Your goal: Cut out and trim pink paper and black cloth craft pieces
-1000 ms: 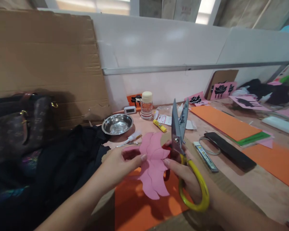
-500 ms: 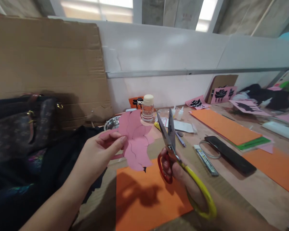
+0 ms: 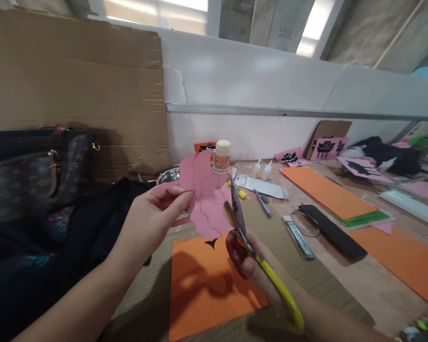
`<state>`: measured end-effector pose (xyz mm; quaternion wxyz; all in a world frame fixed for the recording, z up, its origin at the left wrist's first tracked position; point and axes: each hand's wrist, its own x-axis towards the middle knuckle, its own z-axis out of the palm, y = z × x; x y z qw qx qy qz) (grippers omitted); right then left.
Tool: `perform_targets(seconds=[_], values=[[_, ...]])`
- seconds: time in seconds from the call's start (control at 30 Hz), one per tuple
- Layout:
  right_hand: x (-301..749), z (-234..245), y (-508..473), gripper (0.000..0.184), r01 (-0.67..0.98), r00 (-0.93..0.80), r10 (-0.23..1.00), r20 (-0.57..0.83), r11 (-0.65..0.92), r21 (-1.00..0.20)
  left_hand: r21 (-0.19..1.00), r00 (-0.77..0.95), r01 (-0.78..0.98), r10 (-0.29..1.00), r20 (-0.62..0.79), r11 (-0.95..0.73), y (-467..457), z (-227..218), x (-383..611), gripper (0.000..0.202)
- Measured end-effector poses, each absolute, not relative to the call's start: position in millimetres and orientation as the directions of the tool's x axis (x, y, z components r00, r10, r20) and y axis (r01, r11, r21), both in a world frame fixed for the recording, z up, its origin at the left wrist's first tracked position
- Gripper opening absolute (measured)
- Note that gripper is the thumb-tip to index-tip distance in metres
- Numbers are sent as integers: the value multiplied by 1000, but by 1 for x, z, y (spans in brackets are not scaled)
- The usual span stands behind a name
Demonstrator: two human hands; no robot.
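Between the thumb and fingers of my left hand [image 3: 160, 213] is a pink paper cutout [image 3: 203, 199] with wavy edges and dark drawn lines. My right hand [image 3: 253, 261] grips a pair of scissors [image 3: 280, 287] with one yellow and one red handle. Their blades are parted and point up at the right edge of the cutout; whether they touch the paper I cannot tell. Below both hands lies an orange sheet [image 3: 192, 294] with a small black paper piece [image 3: 211, 243] on it, and hand shadows fall across the sheet.
A jar with a cream lid [image 3: 221, 156] and a metal bowl [image 3: 168, 175] stand behind the cutout. Rightward lie a lead case [image 3: 298, 237], a black pouch [image 3: 331, 232] and orange sheets [image 3: 328, 192]. A brown bag [image 3: 32, 166] and dark cloth [image 3: 103, 223] are at left.
The scissors have moved left and down, closer to the cutout, and their blades are turned more edge-on. The cutout is slightly higher and farther right, and the black piece shows more fully.
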<state>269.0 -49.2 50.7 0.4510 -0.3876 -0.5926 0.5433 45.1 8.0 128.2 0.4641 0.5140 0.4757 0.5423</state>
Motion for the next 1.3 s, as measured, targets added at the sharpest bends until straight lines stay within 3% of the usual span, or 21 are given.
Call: perform_targets(seconds=[0.27, 0.37, 0.7, 1.03, 1.3], values=[[268, 66, -55, 44, -23, -293, 953, 79, 76, -997, 998, 11, -3, 998, 64, -64, 12, 121, 45, 23], [268, 69, -57, 38, -22, -292, 954, 70, 67, -998, 994, 11, 7, 994, 113, -113, 10, 121, 47, 21], [267, 81, -54, 34, 50, -278, 958, 72, 89, -995, 991, -45, 24, 990, 130, -129, -4, 126, 53, 26], [266, 72, -54, 34, 3, -249, 967, 61, 64, -998, 992, -25, 38, 992, 125, -124, -2, 124, 53, 26], [269, 78, -55, 29, 111, -221, 967, 125, 152, -982, 988, -20, 85, 992, 128, -126, -2, 120, 52, 27]])
